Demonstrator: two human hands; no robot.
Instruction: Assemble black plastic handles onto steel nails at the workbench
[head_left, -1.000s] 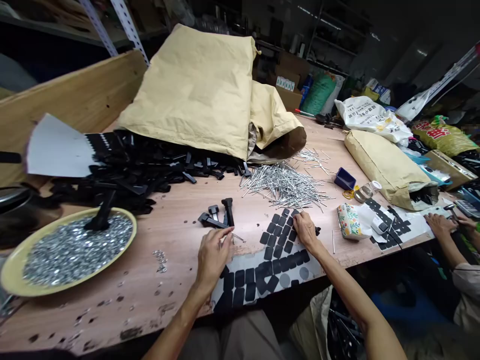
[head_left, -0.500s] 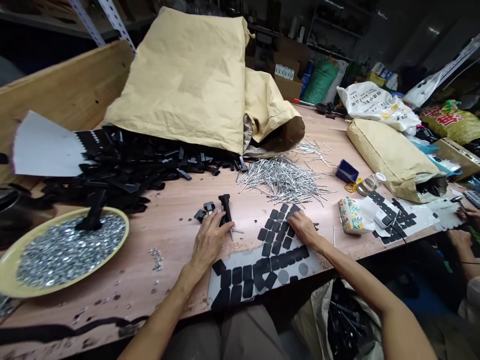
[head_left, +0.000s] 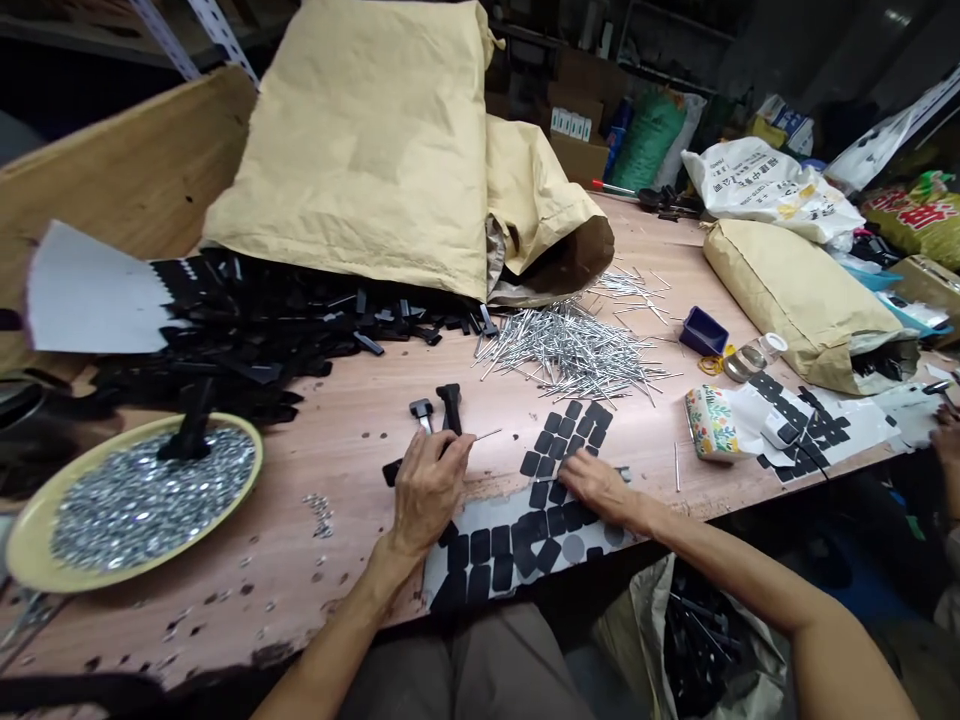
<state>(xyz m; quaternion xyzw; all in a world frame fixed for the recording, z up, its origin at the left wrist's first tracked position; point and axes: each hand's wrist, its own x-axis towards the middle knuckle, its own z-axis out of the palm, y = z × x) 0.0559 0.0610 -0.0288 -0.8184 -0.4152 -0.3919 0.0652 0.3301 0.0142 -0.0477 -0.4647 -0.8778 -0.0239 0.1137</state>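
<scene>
My left hand [head_left: 429, 487] rests on the wooden table with its fingers curled round a black plastic part [head_left: 392, 470] and a thin metal pin [head_left: 486, 435] that sticks out to the right. Two more black parts [head_left: 442, 408] stand just beyond it. My right hand [head_left: 594, 482] lies on a white backing sheet of black adhesive pads [head_left: 551, 505], fingertips pinched at a pad near the sheet's middle. What the fingertips hold is too small to make out.
A heap of metal pins [head_left: 571, 348] lies behind the sheet. A pile of black parts [head_left: 247, 330] spills from tan paper sacks [head_left: 390, 150]. A yellow dish of small metal pieces [head_left: 127, 500] sits left. A floral tin [head_left: 709, 424], a blue tray [head_left: 703, 330] and another person's hand [head_left: 946, 432] are right.
My left hand has drawn back toward me with a black part and a pin. My right hand slid back down the pad sheet. The camera dipped slightly.
</scene>
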